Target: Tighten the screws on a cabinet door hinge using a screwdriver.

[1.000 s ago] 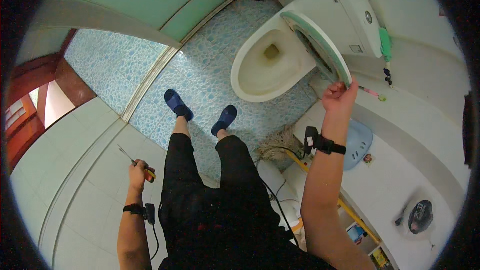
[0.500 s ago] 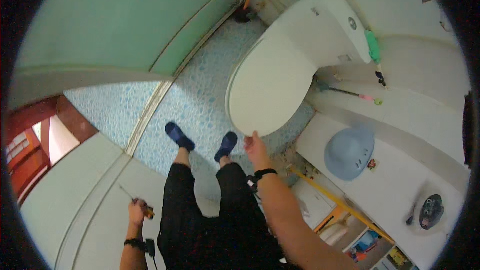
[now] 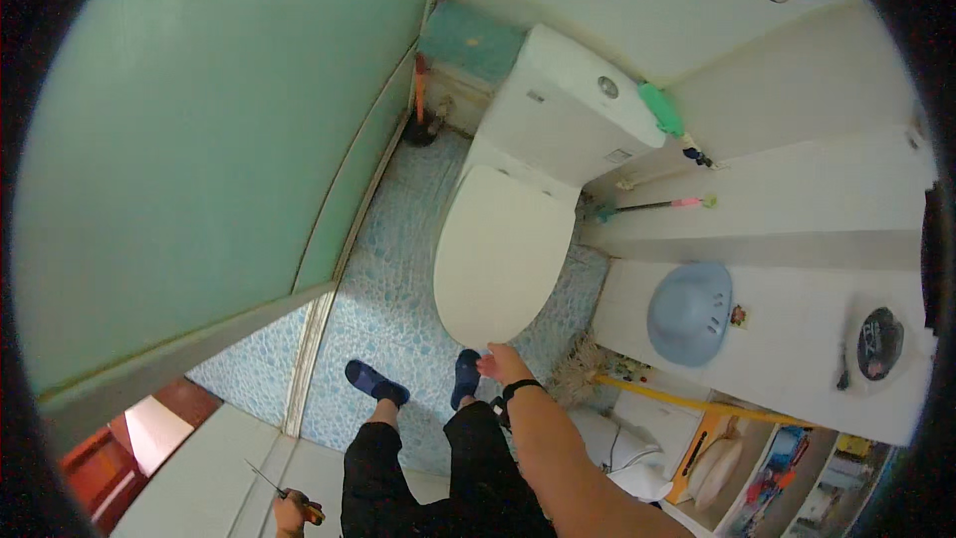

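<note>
A screwdriver point(image 3: 314, 514) with a yellow-and-black handle and a thin metal shaft is gripped in my left hand point(image 3: 289, 512), low at the left beside my leg. Its shaft points up and to the left, away from the toilet. Ahead of me stands a white toilet point(image 3: 558, 110) with its lid point(image 3: 503, 259) lying down. My right hand point(image 3: 506, 367) reaches to the front edge of that lid, fingers curled at the rim; the fingertips are partly hidden. A dark band circles my right wrist.
A pale green door panel point(image 3: 219, 159) fills the left. On the right, a white counter point(image 3: 782, 379) holds a blue basin point(image 3: 689, 314); open shelves point(image 3: 732, 513) and a yellow pole point(image 3: 667, 398) are below it. A plunger point(image 3: 419, 125) stands behind the toilet's left side.
The view has shifted, showing more of the wall behind the toilet. My right hand stays at the lid's front edge, and the lid is still down. The screwdriver remains in my left hand.
</note>
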Tool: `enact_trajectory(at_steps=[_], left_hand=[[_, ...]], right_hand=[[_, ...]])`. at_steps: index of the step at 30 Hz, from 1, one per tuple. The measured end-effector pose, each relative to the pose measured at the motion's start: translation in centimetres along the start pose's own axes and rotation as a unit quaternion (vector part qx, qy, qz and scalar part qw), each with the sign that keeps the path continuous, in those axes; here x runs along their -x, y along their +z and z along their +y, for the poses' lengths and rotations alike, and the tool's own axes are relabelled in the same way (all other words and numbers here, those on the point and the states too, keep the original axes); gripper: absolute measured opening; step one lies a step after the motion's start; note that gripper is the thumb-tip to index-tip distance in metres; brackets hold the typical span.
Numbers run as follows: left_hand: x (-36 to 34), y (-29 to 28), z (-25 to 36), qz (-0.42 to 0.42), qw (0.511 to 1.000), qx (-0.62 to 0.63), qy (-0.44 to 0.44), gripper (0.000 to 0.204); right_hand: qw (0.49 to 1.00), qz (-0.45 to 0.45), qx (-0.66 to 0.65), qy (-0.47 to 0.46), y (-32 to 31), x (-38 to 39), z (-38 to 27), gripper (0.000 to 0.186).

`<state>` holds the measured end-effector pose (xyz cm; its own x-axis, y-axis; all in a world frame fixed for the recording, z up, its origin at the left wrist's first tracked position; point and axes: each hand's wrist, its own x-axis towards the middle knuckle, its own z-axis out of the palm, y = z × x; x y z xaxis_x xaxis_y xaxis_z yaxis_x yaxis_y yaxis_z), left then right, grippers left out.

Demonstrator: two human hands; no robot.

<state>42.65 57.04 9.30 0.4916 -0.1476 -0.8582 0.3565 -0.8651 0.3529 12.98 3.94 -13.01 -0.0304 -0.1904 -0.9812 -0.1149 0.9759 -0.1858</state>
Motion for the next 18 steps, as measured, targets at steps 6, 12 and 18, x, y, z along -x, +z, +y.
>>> enact_trajectory(at_steps=[6,12,18], left_hand=[[-2.2,-2.9,3.8,-0.023,0.981,0.179,-0.076,0.03],[0.7,-1.3,7.1,0.021,0.991,0.127,-0.022,0.028],[-1.4,3.0,2.6,0.029,0.863,-0.449,0.231,0.03]], right_hand=[[0.664,0.081,0.627,-0.4,-1.1,2.6,-12.7,0.029],[0.607,0.232,0.462,-0.603,5.2,15.2,-37.3,0.035],[0.607,0.247,0.527,-0.541,7.0,21.3,-51.3,0.057]])
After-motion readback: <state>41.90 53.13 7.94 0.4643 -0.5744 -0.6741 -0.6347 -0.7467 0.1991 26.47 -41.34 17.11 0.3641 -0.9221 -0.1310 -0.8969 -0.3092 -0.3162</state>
